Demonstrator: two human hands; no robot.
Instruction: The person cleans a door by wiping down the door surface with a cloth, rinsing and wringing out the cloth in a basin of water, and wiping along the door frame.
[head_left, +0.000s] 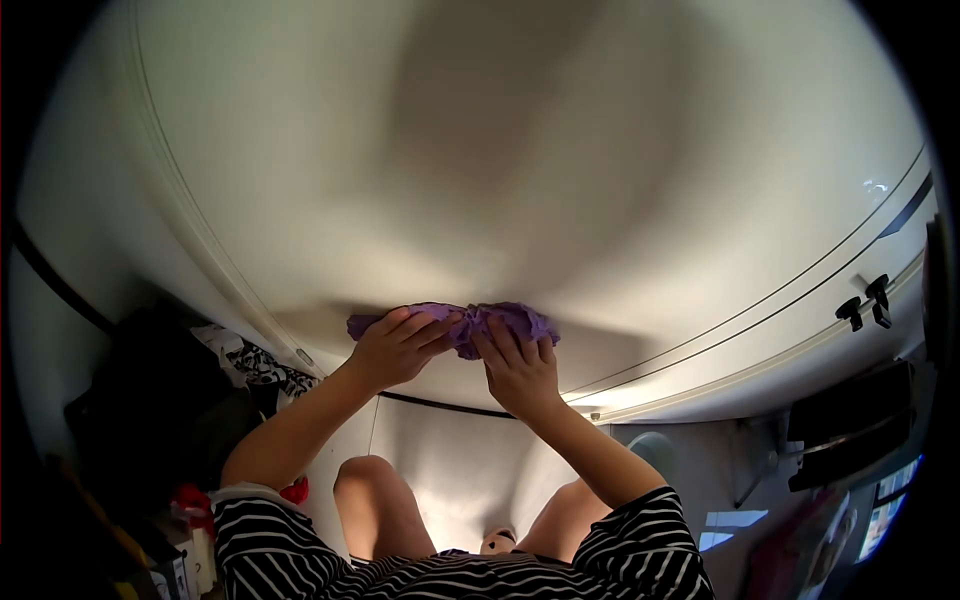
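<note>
A crumpled purple cloth [515, 318] is pressed flat against a large white panel [330, 200], low at its middle. My left hand [398, 350] lies on the left part of the cloth, its fingers pointing up and to the right. On the right part rests my right hand [518, 368], with its fingers spread upward over the fabric. The two hands are close together, with a strip of cloth showing between them. Both hold the cloth against the panel.
Dark fabric [150, 380] and a black-and-white patterned cloth [255, 365] are piled at the left. Black hooks [865, 302] stick out at the right, above a black object [850, 425]. My bare knees are below, over a pale floor [450, 450].
</note>
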